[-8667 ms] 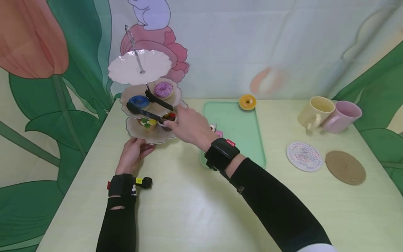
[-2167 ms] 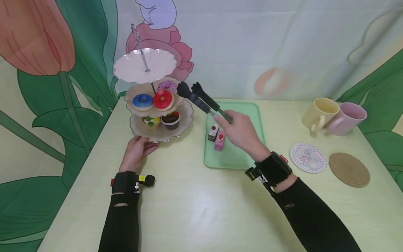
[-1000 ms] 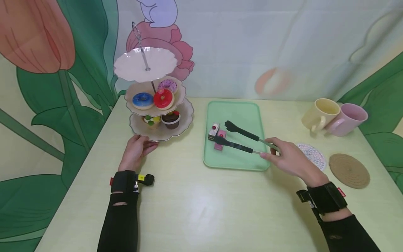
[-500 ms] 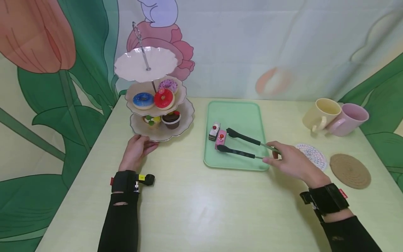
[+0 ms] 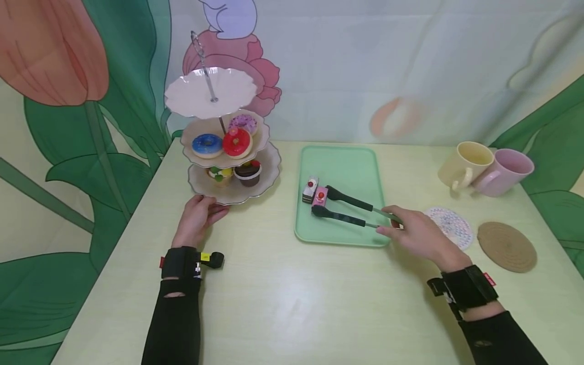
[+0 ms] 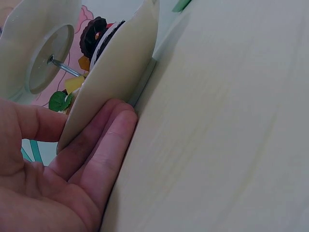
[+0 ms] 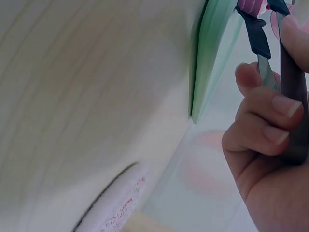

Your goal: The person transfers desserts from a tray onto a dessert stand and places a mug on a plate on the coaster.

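My left hand (image 5: 195, 219) grips the bottom plate (image 5: 266, 185) of a three-tier cake stand, thumb above the rim and fingers beneath it (image 6: 104, 140). In my right hand (image 5: 417, 233) is a pair of black-tipped tongs (image 5: 349, 218), its arms spread apart. The tong heads lie on either side of a pink cake slice (image 5: 320, 195), which sits on a green tray (image 5: 351, 167). Beside it is a chocolate cake slice with white topping (image 5: 310, 188). In the right wrist view the fingers curl round the tongs' handle (image 7: 294, 92), with the pink slice (image 7: 252, 6) partly cut off at the top.
The middle tier bears a blue donut (image 5: 207, 146), a red donut (image 5: 237, 143) and a purple donut (image 5: 244, 123); the bottom plate holds two cupcakes (image 5: 248, 174). At right stand yellow (image 5: 466, 162) and pink mugs (image 5: 504, 172), with two round coasters (image 5: 507, 247) in front.
The tongs have gone from the stand to the tray, now around the pink slice. A red donut has appeared on the middle tier; the orange donut is no longer seen. My left hand stays.
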Motion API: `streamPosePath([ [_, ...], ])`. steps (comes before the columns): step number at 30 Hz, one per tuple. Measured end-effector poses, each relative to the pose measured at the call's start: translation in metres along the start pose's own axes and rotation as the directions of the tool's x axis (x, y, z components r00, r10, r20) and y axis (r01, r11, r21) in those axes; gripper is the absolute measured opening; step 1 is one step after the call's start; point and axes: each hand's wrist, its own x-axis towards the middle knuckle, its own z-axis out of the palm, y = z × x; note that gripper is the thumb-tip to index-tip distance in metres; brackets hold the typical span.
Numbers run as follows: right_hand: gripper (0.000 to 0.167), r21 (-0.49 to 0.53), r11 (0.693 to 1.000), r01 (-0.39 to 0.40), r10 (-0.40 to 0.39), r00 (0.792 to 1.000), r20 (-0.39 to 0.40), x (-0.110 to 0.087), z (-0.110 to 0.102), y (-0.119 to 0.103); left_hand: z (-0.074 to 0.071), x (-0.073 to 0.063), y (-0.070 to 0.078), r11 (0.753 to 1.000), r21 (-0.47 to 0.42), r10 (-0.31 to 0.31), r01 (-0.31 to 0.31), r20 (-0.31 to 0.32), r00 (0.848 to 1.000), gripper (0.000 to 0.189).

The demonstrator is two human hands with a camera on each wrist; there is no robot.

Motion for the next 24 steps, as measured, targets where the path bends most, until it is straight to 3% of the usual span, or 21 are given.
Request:
streamPosePath([
  [8,0.063,0.005,1.0,-0.005,0.005,1.0,-0.015,-0.002,-0.011,-0.004,0.003,-0.01,0.008,1.0,-0.001,-0.01,0.01,0.023,1.0,0.043],
  [14,0.063,0.01,1.0,0.016,-0.015,0.998,-0.062,0.002,-0.021,-0.013,0.001,-0.003,0.001,1.0,-0.005,-0.008,0.008,0.003,1.0,0.042],
  [18,0.062,0.055,0.998,0.037,-0.031,0.994,-0.101,0.006,-0.029,-0.026,0.001,-0.003,0.001,1.0,0.005,-0.002,0.002,0.001,1.0,0.042],
  [24,0.056,0.135,0.987,0.088,-0.066,0.985,-0.159,0.018,-0.046,-0.055,0.005,-0.013,0.012,1.0,0.01,-0.016,0.016,0.027,0.999,0.045],
])
